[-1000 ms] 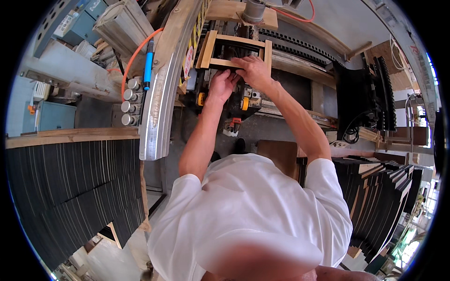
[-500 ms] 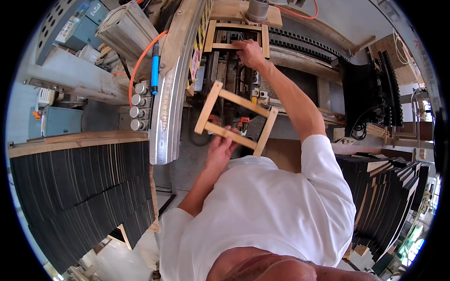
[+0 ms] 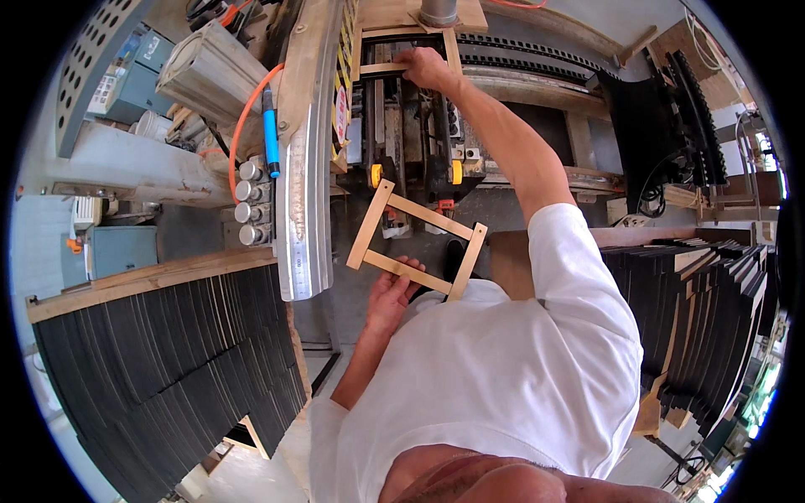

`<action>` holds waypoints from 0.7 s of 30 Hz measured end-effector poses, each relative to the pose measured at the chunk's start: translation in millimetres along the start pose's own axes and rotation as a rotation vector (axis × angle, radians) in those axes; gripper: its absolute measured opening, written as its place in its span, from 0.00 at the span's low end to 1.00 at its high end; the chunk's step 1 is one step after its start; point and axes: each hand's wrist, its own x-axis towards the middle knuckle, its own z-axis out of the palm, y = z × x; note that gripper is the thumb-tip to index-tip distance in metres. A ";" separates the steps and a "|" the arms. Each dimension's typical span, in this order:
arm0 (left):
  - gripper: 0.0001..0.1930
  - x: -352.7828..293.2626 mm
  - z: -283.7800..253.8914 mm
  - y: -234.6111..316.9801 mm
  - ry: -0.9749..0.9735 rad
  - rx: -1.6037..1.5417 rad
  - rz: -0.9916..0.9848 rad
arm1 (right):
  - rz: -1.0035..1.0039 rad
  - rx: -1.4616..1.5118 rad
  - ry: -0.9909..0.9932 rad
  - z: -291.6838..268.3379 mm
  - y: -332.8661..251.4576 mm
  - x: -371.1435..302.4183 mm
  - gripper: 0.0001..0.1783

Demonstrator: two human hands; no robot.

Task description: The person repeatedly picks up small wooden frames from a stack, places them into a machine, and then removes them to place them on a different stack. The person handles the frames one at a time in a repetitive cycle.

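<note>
A light wooden frame [image 3: 407,267], two posts joined by two rails, hangs tilted in front of my body. My left hand [image 3: 390,298] is closed around its near rail, with the fingers partly behind the wood. Farther ahead, a second wooden frame [image 3: 379,69] lies in the machine, below a metal cylinder [image 3: 438,12]. My right hand [image 3: 429,69] reaches out to that frame and grips its near rail with bent fingers; the fingertips are partly hidden. Between the two frames, two yellow round parts [image 3: 376,174] show on the machine's near end.
To the left runs a metal-edged machine beam [image 3: 306,201] with a blue pen-shaped tool [image 3: 271,134] and an orange hose [image 3: 238,134]. Stacked black-faced pieces [image 3: 168,360] stand at lower left, and another black stack [image 3: 696,310] at right. A chain track [image 3: 537,63] extends far right.
The view has shifted slightly. The frame in my left hand has come a little nearer my body, uncovering more of the machine's near end. My right hand remains on the far frame's rail.
</note>
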 end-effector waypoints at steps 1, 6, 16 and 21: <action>0.17 -1.5 -1.0 -2.8 -0.006 -0.002 0.006 | -0.005 0.009 -0.010 2.9 1.8 2.7 0.21; 0.17 0.6 1.0 -18.7 0.045 -0.026 0.042 | 0.011 0.079 -0.071 9.0 12.2 6.0 0.21; 0.19 -34.0 5.4 -26.3 0.228 0.001 0.128 | -0.032 -0.146 -0.080 11.0 4.3 -0.6 0.22; 0.20 -51.4 -10.5 -26.0 0.321 0.025 0.225 | -0.025 -0.069 -0.175 -3.1 5.4 -3.1 0.24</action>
